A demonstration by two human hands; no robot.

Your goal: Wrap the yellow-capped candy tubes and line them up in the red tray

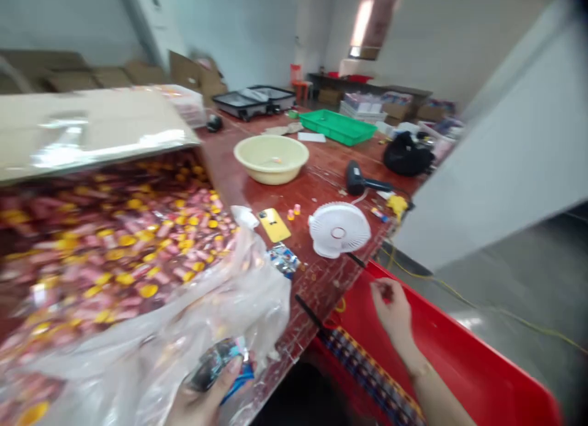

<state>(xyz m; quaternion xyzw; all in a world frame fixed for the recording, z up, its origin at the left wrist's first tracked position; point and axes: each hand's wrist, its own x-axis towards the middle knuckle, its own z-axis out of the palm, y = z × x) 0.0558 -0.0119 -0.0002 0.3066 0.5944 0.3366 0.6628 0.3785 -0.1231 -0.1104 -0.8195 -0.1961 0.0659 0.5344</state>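
Note:
My left hand is closed around a shiny blue and dark foil packet, at the near edge of a clear plastic bag. The bag lines a large carton full of small pink tubes with yellow caps. My right hand is over a red plastic tub, its fingers curled in toward the thumb, and I see nothing between them. Below it in the tub lies a row of dark packs with yellow edging. More foil packets lie on the red table.
On the table are a yellow phone, a white fan, a cream basin, a handheld scanner, a green tray and a black bag. A white partition stands at right; a yellow cable crosses the floor.

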